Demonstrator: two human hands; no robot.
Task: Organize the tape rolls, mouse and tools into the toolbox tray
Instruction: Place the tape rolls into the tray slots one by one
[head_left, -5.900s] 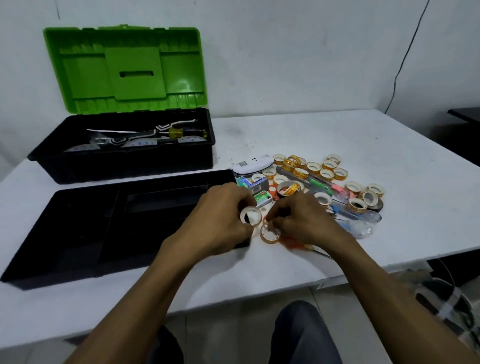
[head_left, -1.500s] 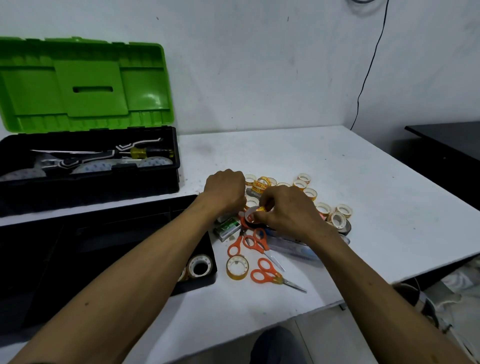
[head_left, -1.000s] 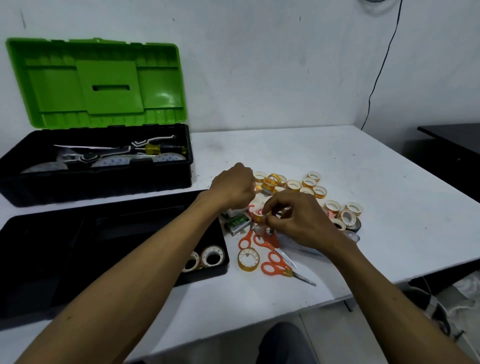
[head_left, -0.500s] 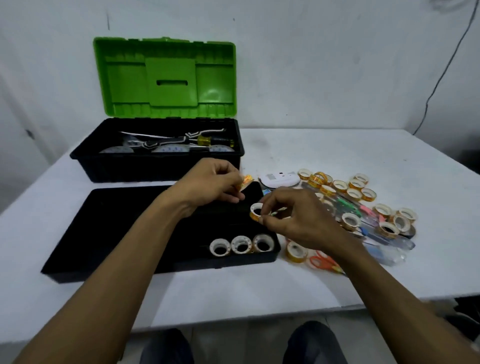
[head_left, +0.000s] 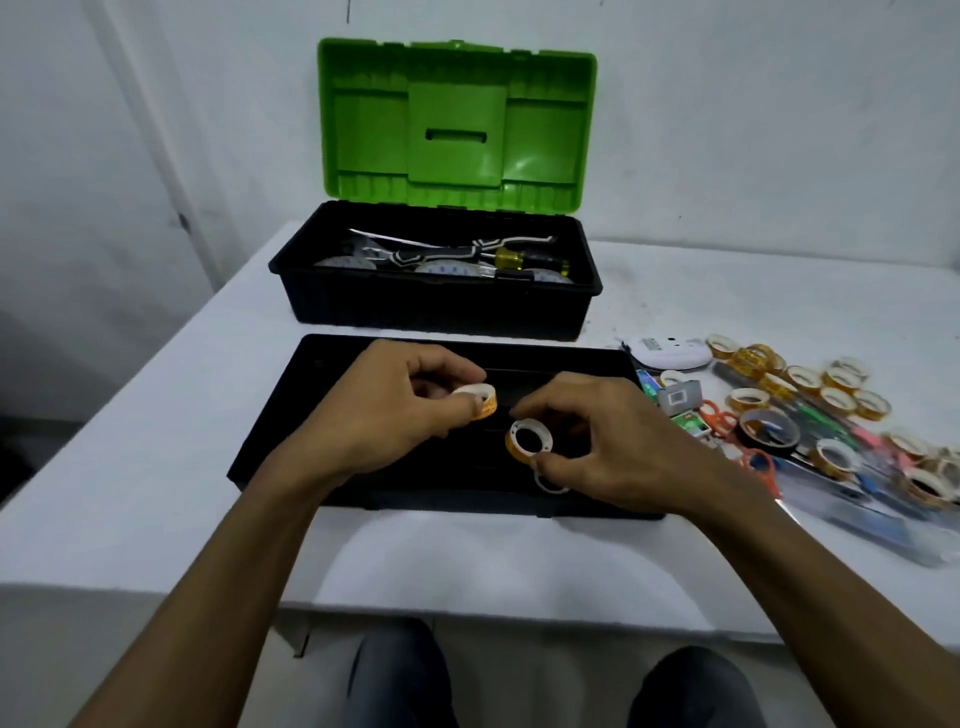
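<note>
Your left hand (head_left: 384, 410) pinches an orange-and-white tape roll (head_left: 480, 400) between thumb and curled fingers, over the middle of the black tray (head_left: 332, 358). Your right hand (head_left: 618, 452), just beside it, grips a second tape roll (head_left: 530, 441) by its rim with thumb and forefinger, the hole facing you. The two rolls are near each other but apart. You cannot tell whether the second one touches the tray floor.

Directly under your right thumb a white roll (head_left: 550, 486) stands at the tray's near wall. Left of your left hand the tray's dark floor runs on to its left wall, and beyond that edge the white table (head_left: 156, 467) shows. Past your knuckles the tray's far rim lies close to the open toolbox (head_left: 441, 312), whose green lid (head_left: 457, 124) stands upright.

To the right of your right hand, just off the tray's right edge, the white mouse (head_left: 667, 351), orange scissors (head_left: 758, 465) and loose tape rolls (head_left: 810, 384) crowd the table. The table's near edge runs under your forearms.
</note>
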